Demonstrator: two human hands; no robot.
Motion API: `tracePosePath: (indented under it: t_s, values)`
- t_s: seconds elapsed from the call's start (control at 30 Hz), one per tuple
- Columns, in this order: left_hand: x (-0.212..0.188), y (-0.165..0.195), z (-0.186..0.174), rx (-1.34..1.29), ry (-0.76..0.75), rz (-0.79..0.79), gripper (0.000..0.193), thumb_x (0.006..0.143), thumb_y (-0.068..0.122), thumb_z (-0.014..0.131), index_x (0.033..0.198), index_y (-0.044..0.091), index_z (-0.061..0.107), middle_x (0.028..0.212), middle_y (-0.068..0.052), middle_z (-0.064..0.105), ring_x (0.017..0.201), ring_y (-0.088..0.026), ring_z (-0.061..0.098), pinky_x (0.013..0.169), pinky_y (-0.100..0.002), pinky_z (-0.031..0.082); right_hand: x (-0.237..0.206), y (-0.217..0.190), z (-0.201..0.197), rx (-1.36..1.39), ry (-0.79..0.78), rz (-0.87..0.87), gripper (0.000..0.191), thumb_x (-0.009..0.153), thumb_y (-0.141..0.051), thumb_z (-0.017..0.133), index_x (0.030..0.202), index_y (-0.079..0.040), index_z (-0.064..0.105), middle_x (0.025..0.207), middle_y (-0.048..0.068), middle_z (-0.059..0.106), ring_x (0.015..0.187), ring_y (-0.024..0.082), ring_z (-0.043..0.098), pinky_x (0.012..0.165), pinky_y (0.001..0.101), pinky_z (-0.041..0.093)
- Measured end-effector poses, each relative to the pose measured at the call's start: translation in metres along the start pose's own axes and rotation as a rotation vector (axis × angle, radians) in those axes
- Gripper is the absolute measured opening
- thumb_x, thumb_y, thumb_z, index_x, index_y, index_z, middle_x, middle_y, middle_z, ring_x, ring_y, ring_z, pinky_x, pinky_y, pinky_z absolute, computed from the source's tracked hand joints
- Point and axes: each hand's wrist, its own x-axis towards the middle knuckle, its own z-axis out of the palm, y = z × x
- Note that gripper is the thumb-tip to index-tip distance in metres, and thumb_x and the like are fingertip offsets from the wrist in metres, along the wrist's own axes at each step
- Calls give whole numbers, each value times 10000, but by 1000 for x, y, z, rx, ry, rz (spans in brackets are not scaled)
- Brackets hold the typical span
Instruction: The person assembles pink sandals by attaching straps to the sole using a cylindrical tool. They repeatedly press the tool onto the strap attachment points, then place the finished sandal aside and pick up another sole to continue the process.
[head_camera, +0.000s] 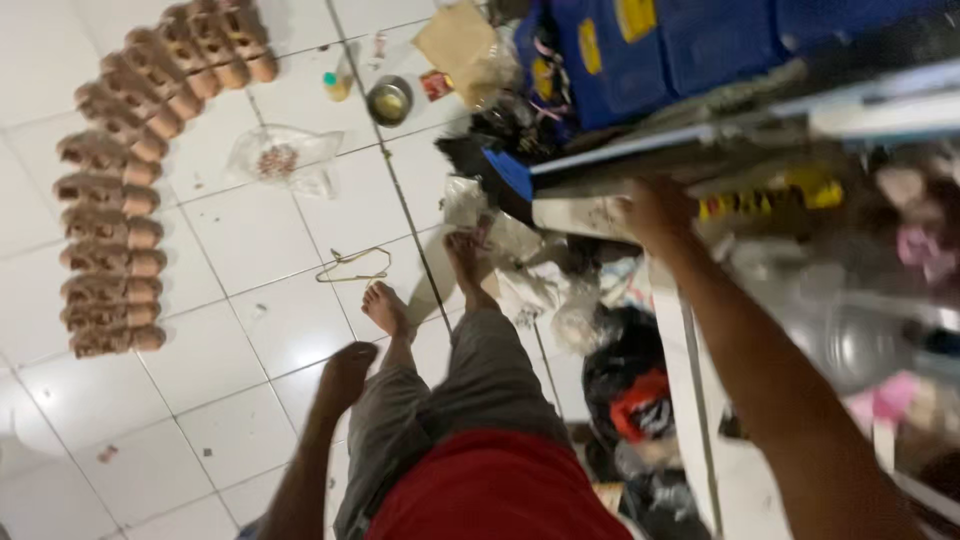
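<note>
Your right hand (655, 212) rests on the edge of the white table (690, 400), fingers curled over the rim; grip blurred, can't tell if it holds anything. Your left hand (348, 372) hangs loose and empty left of the table, beside your grey-trousered leg, fingers half curled. Black bags (625, 375) sit against the table's left side. Further left on the tiled floor (230, 240), a curved row of brown moulds (115, 200), a plastic bag (285, 158), a metal bowl (389, 100). Blue crates (680, 45) beyond the table.

Right hand (655, 212) on table edge (585, 213); left hand (347, 372) hanging free.
</note>
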Motion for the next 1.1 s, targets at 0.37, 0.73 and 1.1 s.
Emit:
tracePosePath:
  t_s: [0.37, 0.73, 1.1]
  values:
    - [85, 45, 51, -362, -22, -908, 336, 911, 349, 652, 1042, 67, 780, 959, -177, 785, 882, -322, 751, 761, -430, 556, 146, 182, 0, -527, -508, 252, 590, 892, -355, 705, 1402, -87, 578, 1341, 193, 552, 1178, 382, 569, 941, 555, 482]
    - [10, 32, 34, -450, 202, -1191, 390, 927, 366, 637, 1143, 55, 730, 959, -206, 774, 894, -338, 765, 782, -436, 592, 105, 159, -27, -593, -609, 45, 299, 980, -277, 666, 1211, -93, 707, 931, 97, 704, 757, 245, 702, 684, 402, 572]
    - [-96, 73, 34, -951, 589, -1221, 421, 943, 354, 618, 1184, 20, 704, 882, -188, 774, 719, -290, 715, 655, -424, 571, 10, -42, -145, -785, -380, -195, 255, 942, -268, 587, 1148, -187, 712, 1052, 119, 756, 985, 281, 763, 893, 441, 610]
